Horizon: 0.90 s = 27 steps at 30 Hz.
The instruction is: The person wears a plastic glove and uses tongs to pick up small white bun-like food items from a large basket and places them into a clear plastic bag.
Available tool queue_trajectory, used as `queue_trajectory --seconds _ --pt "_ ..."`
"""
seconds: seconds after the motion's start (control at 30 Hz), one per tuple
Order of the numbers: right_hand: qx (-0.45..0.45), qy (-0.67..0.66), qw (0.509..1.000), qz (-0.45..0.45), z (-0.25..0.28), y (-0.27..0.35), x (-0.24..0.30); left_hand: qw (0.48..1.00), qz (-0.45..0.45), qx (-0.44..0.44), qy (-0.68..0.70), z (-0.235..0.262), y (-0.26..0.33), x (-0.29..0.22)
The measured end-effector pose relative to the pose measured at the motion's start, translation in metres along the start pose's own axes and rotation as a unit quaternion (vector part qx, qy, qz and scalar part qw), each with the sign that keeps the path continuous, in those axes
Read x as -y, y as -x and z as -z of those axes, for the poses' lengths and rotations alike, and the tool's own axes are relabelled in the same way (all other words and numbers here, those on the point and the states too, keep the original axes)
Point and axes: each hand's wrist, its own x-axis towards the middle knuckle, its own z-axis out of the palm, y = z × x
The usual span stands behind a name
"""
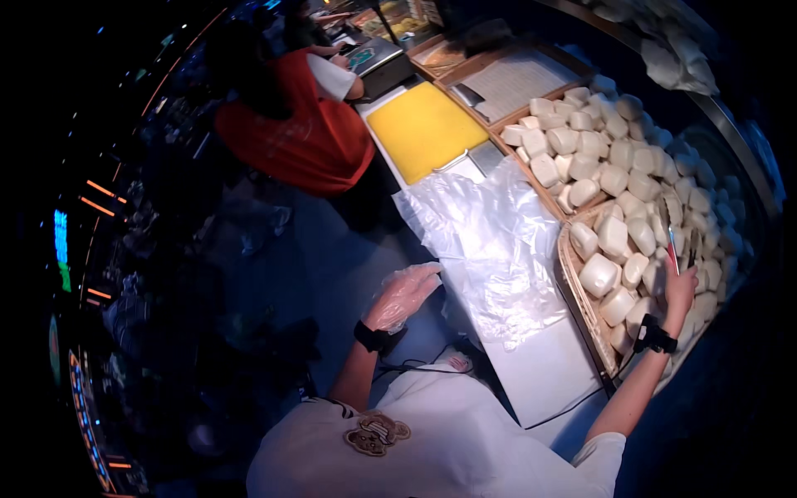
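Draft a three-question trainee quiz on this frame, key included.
1. Which hand holds the tongs? A left, B right, C neither.
2. True or false: from the wearer's position, the yellow board lies beyond the crumpled clear plastic.
3. Fill in: the left hand wears a see-through ____.

Key: 1. B, the right hand; 2. True; 3. glove.

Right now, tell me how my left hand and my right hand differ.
Your left hand wears a clear plastic glove; your right hand looks bare. The left hand appears empty, beside the white counter; the right hand holds tongs over white buns. Both wrists carry black bands.
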Motion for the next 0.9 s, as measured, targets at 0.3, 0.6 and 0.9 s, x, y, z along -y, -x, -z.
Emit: queue_trajectory --seconds 0.3,0.6,0.9 --pt "0.026 0.013 0.999 0.028 -0.126 -0.142 0.075 0.976 0.139 -0.169 -0.001 -0.003 0.147 0.106" --pt "-0.064 -0.008 0.997 0.029 -0.154 -0.131 0.107 0.961 0.164 -0.223 -0.012 -0.046 0.228 0.189" --pt "0.078 -0.327 0.856 0.393 -0.009 0.21 0.152 0.976 0.181 -0.121 0.003 -0.031 0.267 0.227"
